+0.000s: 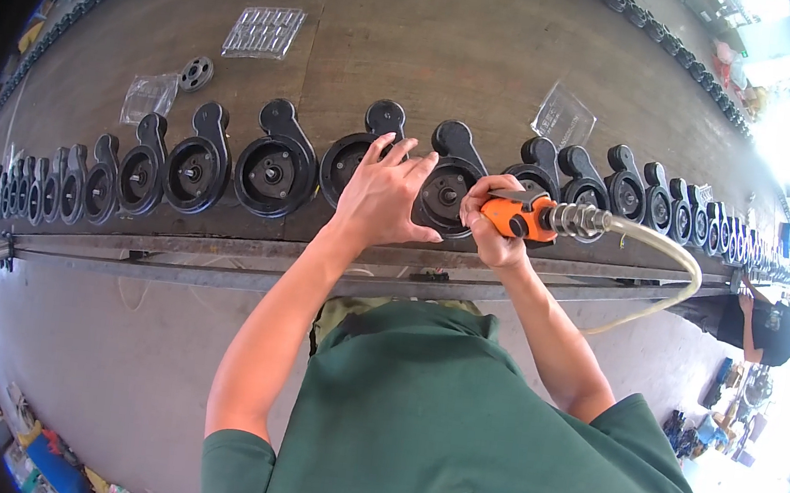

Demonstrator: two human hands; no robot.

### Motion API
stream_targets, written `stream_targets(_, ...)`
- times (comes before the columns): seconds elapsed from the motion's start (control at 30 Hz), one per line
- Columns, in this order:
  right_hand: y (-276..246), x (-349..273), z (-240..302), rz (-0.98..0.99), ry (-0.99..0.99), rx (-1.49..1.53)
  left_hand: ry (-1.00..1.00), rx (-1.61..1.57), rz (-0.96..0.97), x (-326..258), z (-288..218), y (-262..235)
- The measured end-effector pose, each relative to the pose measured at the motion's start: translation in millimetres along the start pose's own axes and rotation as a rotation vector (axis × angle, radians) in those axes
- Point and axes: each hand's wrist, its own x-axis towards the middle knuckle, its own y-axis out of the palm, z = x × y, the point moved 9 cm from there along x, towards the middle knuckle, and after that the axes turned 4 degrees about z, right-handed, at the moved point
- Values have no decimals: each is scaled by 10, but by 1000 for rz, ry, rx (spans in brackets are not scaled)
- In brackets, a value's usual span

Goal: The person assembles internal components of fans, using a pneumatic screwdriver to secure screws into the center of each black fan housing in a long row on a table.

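Note:
My right hand (497,234) is wrapped round an orange and black air tool (530,217). A metal coupling (581,220) joins the tool to a pale hose (677,253) that loops back toward me. The tool's working end is hidden by my fingers, close to a round black housing (444,194) with a knob-like arm. My left hand (382,191) lies with its fingers spread across the edge of that housing and the neighbouring housing (337,170), partly covering the latter. The left thumb is stretched out toward the first housing's lower rim.
Similar black housings (276,175) stand in a long row along the near edge of the dark table (419,35). Beyond them lie clear plastic trays (263,33) and a loose grey wheel (196,74). A metal rail (170,255) runs below the edge. Another person (766,328) stands at far right.

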Motion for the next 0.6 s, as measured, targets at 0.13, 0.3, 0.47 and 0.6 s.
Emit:
stream_targets(0.13,-14,53,88,-62,49,129,-7,23,26,-22,23,35)
stream_targets(0.3,10,26,155,-81,24,105,1,0,-21,-18,13,1)
stream_targets(0.47,16,276,399,-146,-38,215,-1,13,-1,-33,21,13)
stream_targets(0.6,-174,560,156,-259,-14,123,-9,13,9,-29,16,1)
